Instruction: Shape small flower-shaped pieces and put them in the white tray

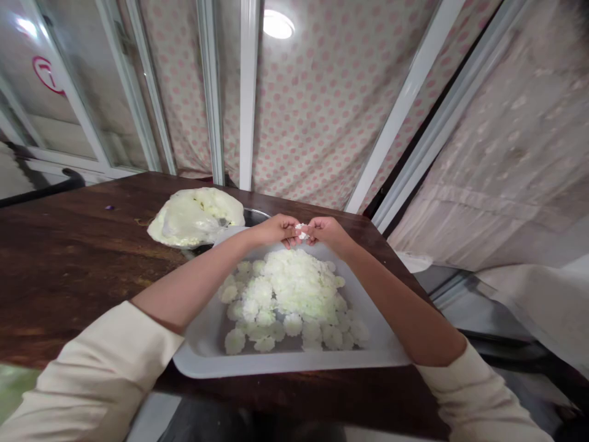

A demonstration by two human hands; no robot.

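Above the far rim of a whitish plastic tray [202,367], my left hand [283,230] and my right hand [324,230] meet, fingers pinched together. Between their fingertips is a small white flower-like piece [302,231], partly covered by the fingers. Below them, the tray holds a heap of pale scalloped flower-shaped petal pieces [304,282]. Flat single ones lie spread towards the near side. Left of the tray's far end sits a plastic bag [196,215] full of pale yellowish-white pieces, in or on a dark round container [255,216].
The tray rests on a dark brown wooden table [83,264]. A small purple bit [109,207] lies at its far left. Behind stand framed glass panels and a dotted curtain [322,123]. Pale fabric [538,307] hangs over something at the right.
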